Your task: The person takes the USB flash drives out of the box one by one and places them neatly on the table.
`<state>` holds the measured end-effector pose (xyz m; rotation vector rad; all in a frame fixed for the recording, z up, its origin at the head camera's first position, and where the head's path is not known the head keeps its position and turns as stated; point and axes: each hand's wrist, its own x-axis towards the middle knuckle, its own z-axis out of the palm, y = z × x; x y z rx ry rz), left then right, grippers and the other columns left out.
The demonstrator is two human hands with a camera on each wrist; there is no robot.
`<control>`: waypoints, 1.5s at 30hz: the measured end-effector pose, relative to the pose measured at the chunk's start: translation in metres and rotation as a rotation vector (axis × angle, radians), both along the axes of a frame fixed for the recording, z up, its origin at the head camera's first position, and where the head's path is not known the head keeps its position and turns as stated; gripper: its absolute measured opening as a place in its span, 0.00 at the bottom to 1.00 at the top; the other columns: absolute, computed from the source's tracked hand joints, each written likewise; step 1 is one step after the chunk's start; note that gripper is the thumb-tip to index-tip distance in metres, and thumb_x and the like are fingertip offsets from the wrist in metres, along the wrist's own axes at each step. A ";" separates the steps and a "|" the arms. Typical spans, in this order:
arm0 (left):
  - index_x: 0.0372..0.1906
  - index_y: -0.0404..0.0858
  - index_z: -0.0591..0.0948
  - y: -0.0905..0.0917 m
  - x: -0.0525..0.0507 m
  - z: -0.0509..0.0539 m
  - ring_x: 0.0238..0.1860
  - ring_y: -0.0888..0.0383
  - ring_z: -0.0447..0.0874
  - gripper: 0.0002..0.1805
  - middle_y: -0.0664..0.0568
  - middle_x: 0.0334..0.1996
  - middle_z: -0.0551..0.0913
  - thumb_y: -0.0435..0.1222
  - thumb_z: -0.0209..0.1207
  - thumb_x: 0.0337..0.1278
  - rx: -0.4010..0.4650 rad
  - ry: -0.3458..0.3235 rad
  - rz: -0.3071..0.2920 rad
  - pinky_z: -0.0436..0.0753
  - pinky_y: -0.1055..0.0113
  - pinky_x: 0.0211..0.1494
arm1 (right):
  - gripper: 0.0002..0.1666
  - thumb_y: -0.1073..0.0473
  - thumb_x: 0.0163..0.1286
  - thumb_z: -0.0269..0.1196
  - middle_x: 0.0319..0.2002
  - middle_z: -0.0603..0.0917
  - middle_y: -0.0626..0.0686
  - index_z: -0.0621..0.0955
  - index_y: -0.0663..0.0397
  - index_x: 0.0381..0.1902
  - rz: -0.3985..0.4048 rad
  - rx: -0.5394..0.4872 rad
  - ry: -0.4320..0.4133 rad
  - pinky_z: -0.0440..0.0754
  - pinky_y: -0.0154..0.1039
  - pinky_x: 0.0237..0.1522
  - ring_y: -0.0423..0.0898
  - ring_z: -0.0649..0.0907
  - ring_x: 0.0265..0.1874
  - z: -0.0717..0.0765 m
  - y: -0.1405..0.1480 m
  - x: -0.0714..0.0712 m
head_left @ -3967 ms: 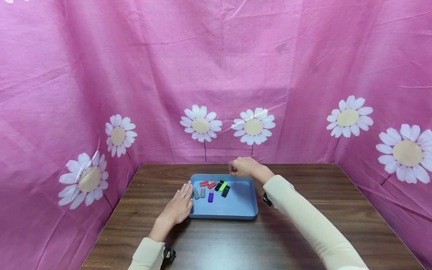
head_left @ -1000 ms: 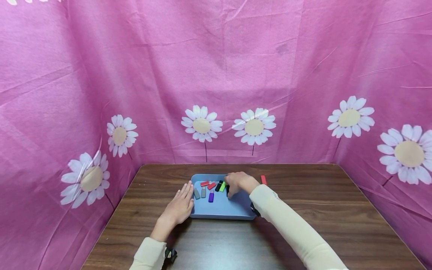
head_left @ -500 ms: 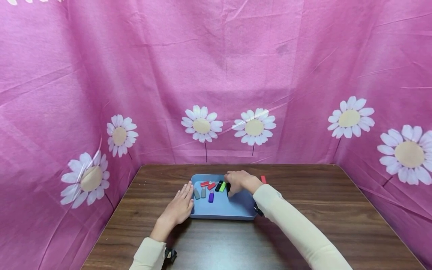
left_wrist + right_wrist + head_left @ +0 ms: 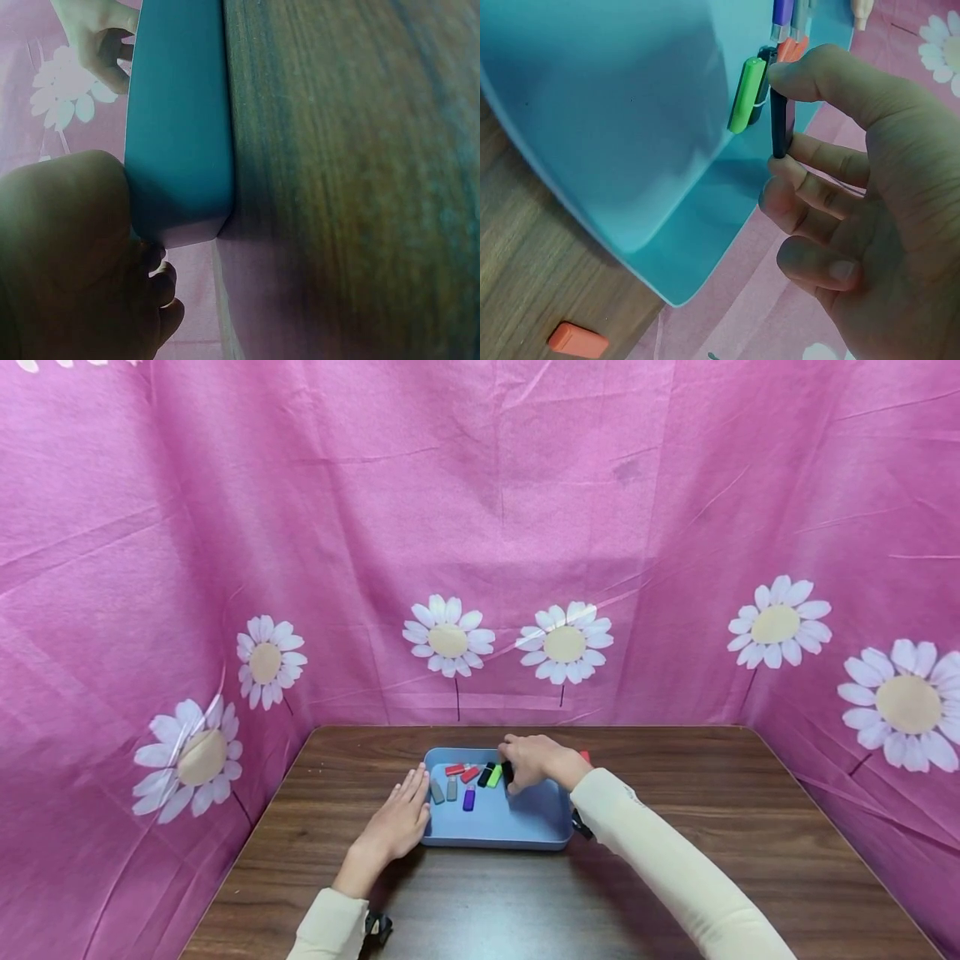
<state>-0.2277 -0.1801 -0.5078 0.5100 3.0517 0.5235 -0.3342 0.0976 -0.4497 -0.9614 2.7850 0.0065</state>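
My right hand [image 4: 534, 762] pinches a black USB stick [image 4: 782, 124] between thumb and fingertips, held up over the right half of a blue tray [image 4: 495, 842]. My left hand [image 4: 399, 814] lies with straight fingers against the tray's left wall. Inside the tray, a lime-green stick [image 4: 495, 777] sits beside another black stick [image 4: 486, 775]. Two red sticks [image 4: 469, 774] lie near the back wall. To the left are two grey sticks [image 4: 452, 789], and a purple stick [image 4: 468, 799] is in front of them.
A red stick [image 4: 578, 340] lies on the wooden table [image 4: 675, 827] outside the tray, past its back right corner. A pink cloth [image 4: 495, 527] with white daisies hangs behind and along both sides of the table.
Since the first frame my right hand has come from the tray's far right edge into the tray, and a red stick now shows on the table. Lately it has lifted the black USB stick slightly.
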 end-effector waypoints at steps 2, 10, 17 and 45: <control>0.82 0.25 0.59 0.000 0.001 0.001 0.86 0.37 0.52 0.32 0.35 0.86 0.53 0.37 0.45 0.84 -0.002 -0.006 0.000 0.59 0.40 0.87 | 0.34 0.44 0.60 0.79 0.56 0.81 0.51 0.84 0.49 0.61 -0.002 -0.006 0.000 0.86 0.50 0.56 0.45 0.81 0.43 0.002 0.002 0.000; 0.81 0.24 0.59 0.000 0.000 0.000 0.86 0.35 0.53 0.32 0.33 0.85 0.54 0.37 0.45 0.83 0.010 0.001 -0.004 0.59 0.38 0.86 | 0.34 0.45 0.62 0.78 0.58 0.80 0.52 0.83 0.51 0.63 0.012 -0.028 0.009 0.86 0.53 0.53 0.47 0.81 0.40 0.010 0.012 0.004; 0.81 0.24 0.59 0.001 0.000 0.000 0.86 0.36 0.53 0.32 0.34 0.85 0.54 0.36 0.46 0.83 0.008 0.002 0.004 0.59 0.39 0.86 | 0.30 0.46 0.61 0.78 0.51 0.80 0.50 0.84 0.49 0.58 0.030 -0.024 0.072 0.86 0.52 0.48 0.45 0.79 0.36 0.016 0.023 0.003; 0.82 0.24 0.59 0.004 0.004 -0.001 0.86 0.37 0.54 0.32 0.35 0.85 0.54 0.38 0.44 0.84 0.001 0.013 0.031 0.58 0.41 0.87 | 0.32 0.48 0.61 0.77 0.46 0.78 0.48 0.83 0.51 0.61 -0.009 -0.142 0.079 0.79 0.42 0.34 0.42 0.78 0.33 0.035 0.065 0.004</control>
